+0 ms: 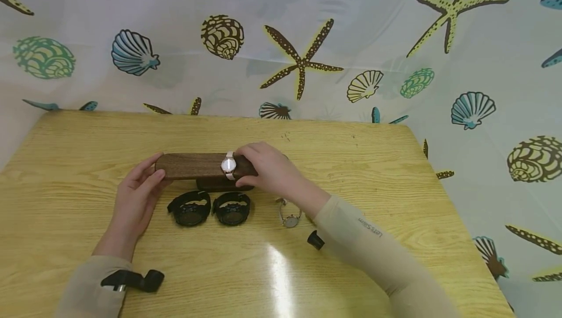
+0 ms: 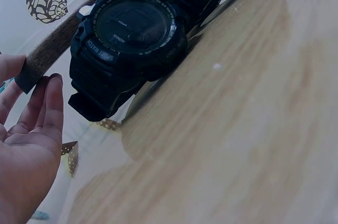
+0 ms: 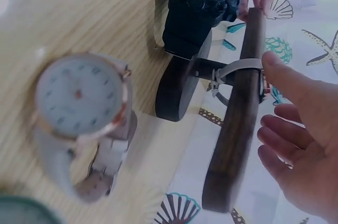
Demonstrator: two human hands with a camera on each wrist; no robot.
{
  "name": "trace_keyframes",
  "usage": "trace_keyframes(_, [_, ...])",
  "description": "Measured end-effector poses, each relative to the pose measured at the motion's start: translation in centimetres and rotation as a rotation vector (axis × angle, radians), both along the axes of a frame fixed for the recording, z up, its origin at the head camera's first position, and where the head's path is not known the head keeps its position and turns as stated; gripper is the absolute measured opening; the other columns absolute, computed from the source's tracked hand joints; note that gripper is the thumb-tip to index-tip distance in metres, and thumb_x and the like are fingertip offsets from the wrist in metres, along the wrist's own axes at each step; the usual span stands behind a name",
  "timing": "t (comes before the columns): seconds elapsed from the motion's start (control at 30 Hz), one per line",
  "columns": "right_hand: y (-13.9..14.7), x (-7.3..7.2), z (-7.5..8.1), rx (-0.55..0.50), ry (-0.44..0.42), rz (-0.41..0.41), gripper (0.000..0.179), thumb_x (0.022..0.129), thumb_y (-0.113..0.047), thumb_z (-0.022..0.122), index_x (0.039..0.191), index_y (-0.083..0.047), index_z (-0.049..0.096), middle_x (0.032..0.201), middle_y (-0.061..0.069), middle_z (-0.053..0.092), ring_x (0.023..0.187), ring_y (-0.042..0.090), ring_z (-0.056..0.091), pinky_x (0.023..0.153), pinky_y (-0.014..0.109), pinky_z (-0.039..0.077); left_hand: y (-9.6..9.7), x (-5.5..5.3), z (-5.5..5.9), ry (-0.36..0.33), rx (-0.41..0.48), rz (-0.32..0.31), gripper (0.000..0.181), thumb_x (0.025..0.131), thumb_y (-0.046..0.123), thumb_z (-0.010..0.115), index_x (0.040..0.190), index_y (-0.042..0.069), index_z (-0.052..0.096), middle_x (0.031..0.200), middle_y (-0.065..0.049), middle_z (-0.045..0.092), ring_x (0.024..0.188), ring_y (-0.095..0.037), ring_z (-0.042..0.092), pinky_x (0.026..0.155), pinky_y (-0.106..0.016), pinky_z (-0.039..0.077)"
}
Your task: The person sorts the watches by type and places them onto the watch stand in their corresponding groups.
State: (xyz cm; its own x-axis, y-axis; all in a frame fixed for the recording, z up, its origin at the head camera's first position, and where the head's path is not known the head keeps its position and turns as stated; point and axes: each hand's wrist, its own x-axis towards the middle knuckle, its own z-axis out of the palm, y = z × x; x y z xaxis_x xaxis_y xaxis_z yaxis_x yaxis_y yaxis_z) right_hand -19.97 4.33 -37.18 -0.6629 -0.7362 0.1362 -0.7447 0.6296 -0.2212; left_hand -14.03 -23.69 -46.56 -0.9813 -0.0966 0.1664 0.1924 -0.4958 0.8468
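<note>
A watch stand (image 1: 189, 166) with a dark wooden bar on a dark base stands on the table. Round the bar sits a wristwatch (image 1: 229, 165) with a pale strap and white dial. My left hand (image 1: 136, 196) pinches the bar's left end between thumb and fingers. Reaching over the bar's right part, my right hand (image 1: 270, 167) has its thumb at the pale strap and its other fingers curled, holding the watch at the bar. Two black digital watches (image 1: 190, 209) (image 1: 231, 209) stand on the table before the stand. Another pale-strapped watch (image 3: 79, 97) stands to their right.
A blurred green-rimmed round thing (image 3: 24, 211) is partly in the right wrist view. The wooden table (image 1: 210, 269) meets a shell-patterned curtain (image 1: 175, 84) at its back and right. Small black devices (image 1: 151, 281) (image 1: 315, 240) are on the sleeves.
</note>
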Motion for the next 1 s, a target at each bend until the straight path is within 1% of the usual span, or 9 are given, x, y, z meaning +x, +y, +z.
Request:
trace_keyframes(0.1, [1.3,0.8,0.3,-0.026,0.043,0.082,0.05,0.082,-0.034,0.076,0.122,-0.007,0.06,0.116,0.005,0.061,0.108,0.02,0.055,0.097,0.029,0.044,0.0,0.0,0.0,0.003,0.002,0.001,0.043,0.095,-0.003,0.053,0.138,-0.003,0.047,0.105,-0.006,0.057,0.1,-0.014,0.057,0.084,-0.024,0.053])
trace_keyframes(0.17, [2.3,1.5,0.4,-0.008,0.053,0.148,0.045,0.084,-0.031,0.074,0.12,-0.006,0.061,0.113,0.005,0.061,0.104,0.019,0.056,0.094,0.028,0.045,0.1,-0.1,0.1,0.006,0.002,0.007,0.043,0.095,-0.003,0.054,0.137,-0.003,0.048,0.103,-0.005,0.057,0.099,-0.014,0.057,0.084,-0.024,0.053])
trace_keyframes(0.23, [3.3,2.2,0.5,0.04,0.021,0.219,0.042,0.085,-0.027,0.074,0.12,-0.006,0.062,0.112,0.006,0.061,0.103,0.02,0.056,0.094,0.028,0.047,0.1,-0.1,0.1,0.008,-0.001,0.014,0.042,0.095,-0.003,0.054,0.137,-0.002,0.049,0.102,-0.005,0.057,0.098,-0.014,0.058,0.084,-0.024,0.053])
trace_keyframes(0.3, [4.4,2.8,0.3,0.123,-0.021,0.28,0.04,0.086,-0.022,0.073,0.122,-0.007,0.061,0.112,0.006,0.06,0.102,0.019,0.057,0.093,0.026,0.047,0.1,0.0,0.1,0.008,0.001,0.016,0.042,0.095,-0.003,0.055,0.136,-0.002,0.05,0.101,-0.004,0.057,0.097,-0.014,0.058,0.084,-0.024,0.053])
trace_keyframes(0.43, [6.3,3.7,-0.7,0.265,-0.11,0.354,0.039,0.087,-0.012,0.07,0.125,-0.008,0.06,0.111,0.006,0.06,0.1,0.018,0.057,0.09,0.023,0.048,0.1,0.1,0.0,0.005,0.0,0.016,0.042,0.095,-0.003,0.055,0.136,-0.001,0.05,0.098,-0.003,0.056,0.095,-0.013,0.058,0.085,-0.025,0.053])
trace_keyframes(0.53, [7.4,4.1,-1.3,0.314,-0.162,0.345,0.037,0.089,-0.008,0.067,0.126,-0.01,0.06,0.114,0.006,0.059,0.103,0.018,0.057,0.091,0.023,0.048,0.0,0.1,0.0,0.006,-0.005,0.013,0.042,0.095,-0.003,0.055,0.137,-0.001,0.05,0.098,-0.002,0.055,0.094,-0.012,0.058,0.085,-0.025,0.053])
trace_keyframes(0.67, [8.2,4.4,-1.7,0.328,-0.223,0.296,0.037,0.091,-0.009,0.066,0.127,-0.012,0.06,0.127,0.01,0.056,0.119,0.023,0.052,0.102,0.029,0.043,0.0,0.1,0.0,0.008,-0.003,0.01,0.042,0.095,-0.003,0.055,0.137,-0.001,0.05,0.097,-0.002,0.055,0.094,-0.012,0.058,0.085,-0.025,0.053])
trace_keyframes(0.8, [8.5,4.4,-2.0,0.35,-0.242,0.268,0.04,0.09,-0.008,0.067,0.128,-0.014,0.06,0.136,0.011,0.052,0.128,0.026,0.045,0.107,0.033,0.038,0.0,0.1,-0.1,0.008,0.0,0.015,0.042,0.095,-0.003,0.055,0.136,-0.002,0.05,0.097,-0.002,0.055,0.093,-0.012,0.058,0.085,-0.025,0.053])
trace_keyframes(1.0, [8.6,4.2,-2.7,0.362,-0.259,0.268,0.035,0.095,-0.013,0.06,0.13,-0.015,0.059,0.137,0.008,0.052,0.131,0.025,0.042,0.108,0.033,0.036,0.0,0.0,-0.1,0.01,0.018,0.016,0.041,0.095,-0.004,0.054,0.135,-0.002,0.051,0.096,-0.003,0.056,0.092,-0.013,0.059,0.084,-0.025,0.054])
